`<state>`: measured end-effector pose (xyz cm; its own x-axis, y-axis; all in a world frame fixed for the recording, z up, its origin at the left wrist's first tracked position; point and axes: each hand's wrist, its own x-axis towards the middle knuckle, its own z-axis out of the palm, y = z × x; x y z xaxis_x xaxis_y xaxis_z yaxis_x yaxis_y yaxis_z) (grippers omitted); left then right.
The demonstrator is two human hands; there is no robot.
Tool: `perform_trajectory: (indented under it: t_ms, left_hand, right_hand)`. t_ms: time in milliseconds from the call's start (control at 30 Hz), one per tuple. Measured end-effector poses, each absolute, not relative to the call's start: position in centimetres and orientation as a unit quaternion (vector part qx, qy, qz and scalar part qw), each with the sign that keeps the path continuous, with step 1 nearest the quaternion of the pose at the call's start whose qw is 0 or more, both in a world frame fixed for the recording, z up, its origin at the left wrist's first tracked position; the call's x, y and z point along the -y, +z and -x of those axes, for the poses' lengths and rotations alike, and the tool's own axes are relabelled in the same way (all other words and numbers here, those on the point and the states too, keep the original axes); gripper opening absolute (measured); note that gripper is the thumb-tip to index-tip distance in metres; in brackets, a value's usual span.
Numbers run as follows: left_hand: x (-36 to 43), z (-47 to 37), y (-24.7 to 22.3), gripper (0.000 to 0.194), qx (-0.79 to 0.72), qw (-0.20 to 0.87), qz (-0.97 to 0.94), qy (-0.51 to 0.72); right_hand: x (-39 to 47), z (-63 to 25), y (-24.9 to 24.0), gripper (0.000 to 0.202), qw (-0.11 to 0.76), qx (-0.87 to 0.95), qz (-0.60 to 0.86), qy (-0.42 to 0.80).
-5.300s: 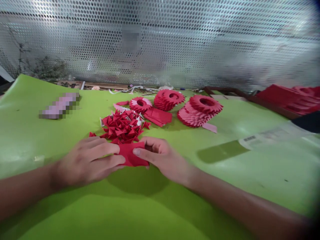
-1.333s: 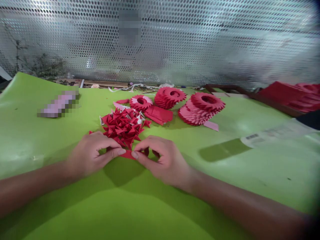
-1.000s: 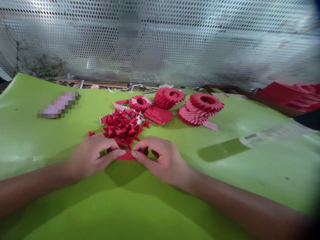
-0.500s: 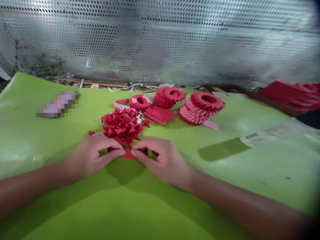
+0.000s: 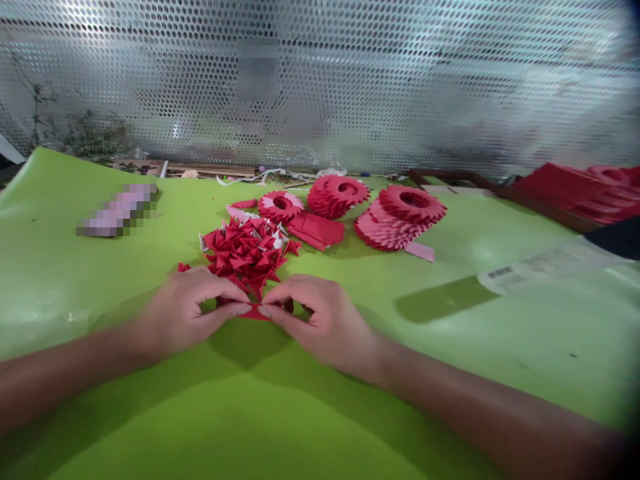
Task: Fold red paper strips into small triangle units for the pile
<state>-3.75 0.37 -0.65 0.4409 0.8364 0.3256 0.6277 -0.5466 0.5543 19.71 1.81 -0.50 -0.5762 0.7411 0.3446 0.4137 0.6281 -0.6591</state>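
A small strip of red paper (image 5: pixel 256 313) is pinched between my two hands, close to the middle of the view. My left hand (image 5: pixel 187 310) grips its left end between thumb and forefinger. On the other end, the thumb and forefinger of my right hand (image 5: pixel 320 317) are closed, with the thumb tips nearly meeting. The fingers cover much of the strip. Just beyond lies a heap of folded red paper triangles (image 5: pixel 245 250), a few with white showing. Behind the heap rests a stack of flat red paper pieces (image 5: pixel 317 230).
Ring-shaped stacks of folded paper stand at the back: a small one (image 5: pixel 280 205), a red one (image 5: pixel 339 195) and a tall pink-and-red one (image 5: pixel 400 217). A clear plastic sleeve (image 5: pixel 540 267) lies right. Red paper (image 5: pixel 565 190) fills a brown tray far right. The table cover (image 5: pixel 250 420) is green.
My right hand has shifted slightly left, bringing the thumbs closer together on the red paper. The camera view has tilted a little; the other things stay put.
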Motion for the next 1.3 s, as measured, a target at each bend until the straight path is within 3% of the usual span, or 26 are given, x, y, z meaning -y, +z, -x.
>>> perform_trajectory:
  t_ms: [1167,1300]
  left_hand:
    - [-0.20,3.66,0.02,0.030,-0.450,0.176,-0.835,0.263]
    - [-0.17,3.65,0.32,0.030,-0.436,0.152,-0.847,0.264]
  right_hand:
    - [-2.02,-19.94,-0.52,0.013,0.305,0.847,0.344,0.266]
    - [-2.16,-19.85,-0.68,0.015,0.337,0.859,0.319,0.216]
